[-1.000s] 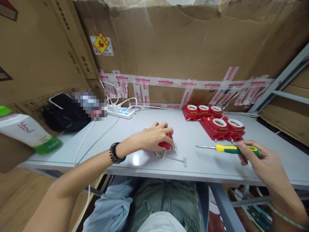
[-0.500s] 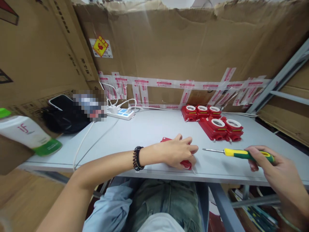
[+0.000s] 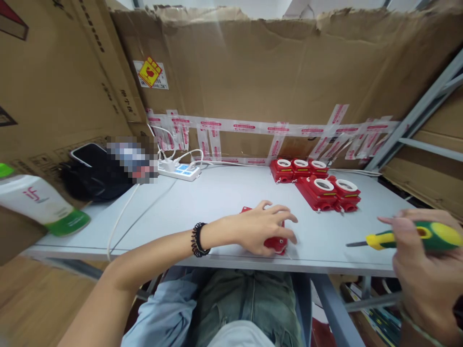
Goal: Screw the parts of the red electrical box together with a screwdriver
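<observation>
My left hand [image 3: 258, 229] lies over a red housing [image 3: 278, 244] near the table's front edge. Its fingers are spread and loosely bent, some reaching past the housing's right side. Much of the housing is hidden under the palm; a red corner with a screw hole shows behind the wrist. At the right, my right hand [image 3: 425, 270] is closed round a screwdriver [image 3: 388, 240] with a yellow and green handle. The metal shaft points left, above the table and apart from the housing.
Several red housings [image 3: 320, 193] with white rings stand in two rows at the back right. A white power strip [image 3: 181, 171], a black bag [image 3: 94, 178] with a phone [image 3: 90, 155] and a white-green bottle [image 3: 43, 202] are at the left. Cardboard [image 3: 235, 67] walls the back.
My right hand has moved right and nearer to me with the screwdriver, whose tip is farther from the red housing. The fingers of my left hand have straightened and spread more over the housing.
</observation>
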Demonstrator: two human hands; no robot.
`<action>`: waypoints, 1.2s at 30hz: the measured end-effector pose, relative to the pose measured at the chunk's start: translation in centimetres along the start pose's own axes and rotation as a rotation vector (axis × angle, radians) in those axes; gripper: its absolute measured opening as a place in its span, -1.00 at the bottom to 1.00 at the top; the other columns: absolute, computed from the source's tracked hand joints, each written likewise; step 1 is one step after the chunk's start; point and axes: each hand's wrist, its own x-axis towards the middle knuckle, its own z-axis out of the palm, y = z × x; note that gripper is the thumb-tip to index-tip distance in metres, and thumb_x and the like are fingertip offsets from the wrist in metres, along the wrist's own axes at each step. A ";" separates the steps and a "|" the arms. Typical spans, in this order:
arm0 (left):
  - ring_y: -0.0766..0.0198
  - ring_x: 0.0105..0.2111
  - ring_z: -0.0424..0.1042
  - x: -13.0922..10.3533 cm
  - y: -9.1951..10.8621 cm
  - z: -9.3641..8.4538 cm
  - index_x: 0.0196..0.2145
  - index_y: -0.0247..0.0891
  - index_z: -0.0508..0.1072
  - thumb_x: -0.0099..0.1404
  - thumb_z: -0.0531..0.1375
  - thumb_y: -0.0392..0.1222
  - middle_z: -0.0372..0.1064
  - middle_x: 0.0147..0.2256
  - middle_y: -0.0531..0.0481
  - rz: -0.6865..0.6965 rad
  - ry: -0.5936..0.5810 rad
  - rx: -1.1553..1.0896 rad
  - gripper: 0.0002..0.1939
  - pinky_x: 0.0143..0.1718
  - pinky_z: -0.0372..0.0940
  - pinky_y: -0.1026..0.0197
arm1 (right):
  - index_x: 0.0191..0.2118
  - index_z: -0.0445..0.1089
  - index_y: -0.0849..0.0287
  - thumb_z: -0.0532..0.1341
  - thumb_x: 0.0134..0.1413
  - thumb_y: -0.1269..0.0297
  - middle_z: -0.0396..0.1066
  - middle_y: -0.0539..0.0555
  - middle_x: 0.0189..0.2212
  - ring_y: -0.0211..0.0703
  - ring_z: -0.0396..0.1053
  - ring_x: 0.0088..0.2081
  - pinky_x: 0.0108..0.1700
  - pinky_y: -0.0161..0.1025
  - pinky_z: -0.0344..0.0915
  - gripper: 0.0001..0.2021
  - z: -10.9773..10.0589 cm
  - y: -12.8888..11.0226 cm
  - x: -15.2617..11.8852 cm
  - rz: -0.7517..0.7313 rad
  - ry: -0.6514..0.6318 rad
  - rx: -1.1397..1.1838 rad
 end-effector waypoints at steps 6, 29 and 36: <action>-0.06 0.25 0.14 -3.3 -2.0 -1.1 0.14 -0.12 0.32 0.29 0.21 -0.08 0.17 0.22 -0.22 -0.160 0.221 -0.181 -0.52 0.24 0.05 -0.10 | -0.14 0.39 0.06 0.31 0.10 0.14 0.50 0.07 -0.21 -0.11 0.47 -0.21 -0.16 -0.19 0.38 -0.77 3.4 -2.6 -1.1 -0.318 -0.679 0.076; 0.01 0.09 0.33 -6.0 -2.4 2.5 0.23 -0.14 0.11 0.18 0.30 0.13 0.31 0.13 -0.15 -0.355 0.180 -0.375 -0.23 0.12 0.11 0.03 | -0.14 0.33 0.22 0.12 0.22 0.19 0.53 0.25 -0.24 0.02 0.47 -0.25 -0.33 -0.23 0.11 -0.78 18.0 -2.1 -0.1 -0.238 -1.228 -0.502; 0.00 0.09 0.34 -6.0 -2.4 2.4 0.20 -0.17 0.14 0.16 0.30 0.15 0.30 0.15 -0.18 -0.358 0.189 -0.383 -0.24 0.12 0.11 0.02 | 0.00 0.26 0.23 0.01 0.32 0.16 0.46 0.31 -0.10 0.06 0.43 -0.11 -0.22 -0.18 0.17 -0.71 18.4 -2.2 -1.1 -0.234 -1.169 -0.572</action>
